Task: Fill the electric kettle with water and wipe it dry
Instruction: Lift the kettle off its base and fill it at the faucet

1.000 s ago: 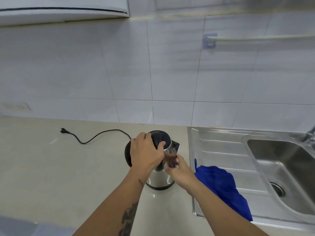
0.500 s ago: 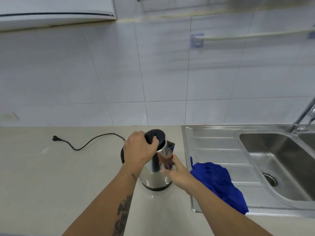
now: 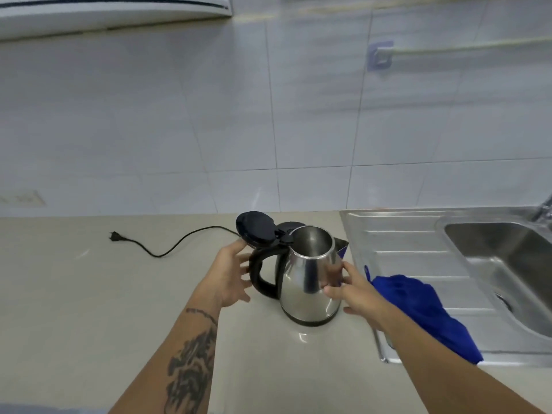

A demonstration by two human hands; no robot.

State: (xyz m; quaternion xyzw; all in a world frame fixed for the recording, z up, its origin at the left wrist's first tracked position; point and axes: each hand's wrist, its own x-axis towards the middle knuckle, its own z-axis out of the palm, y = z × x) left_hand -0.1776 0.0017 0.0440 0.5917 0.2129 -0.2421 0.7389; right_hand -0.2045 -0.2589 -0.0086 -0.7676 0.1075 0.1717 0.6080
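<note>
Standing on the counter (image 3: 89,309) beside the sink (image 3: 493,264), the kettle (image 3: 310,279) has its lid (image 3: 255,228) open; left hand (image 3: 230,279) loose-fingered by the handle, right hand (image 3: 355,291) fingers spread touching its body; filling and wiping with the blue cloth (image 3: 418,306) appear outstanding.

Both forearms reach fwd from the lower frame. The left hand (image 3: 231,274), fingers spread and relaxed (tattoo on the forearm), hovers palm-right and grips nothing. The right hand (image 3: 354,289) extends w/ straight fingers (image 3: 331,291), fingertips pressed against a shiny metal surface.
</note>
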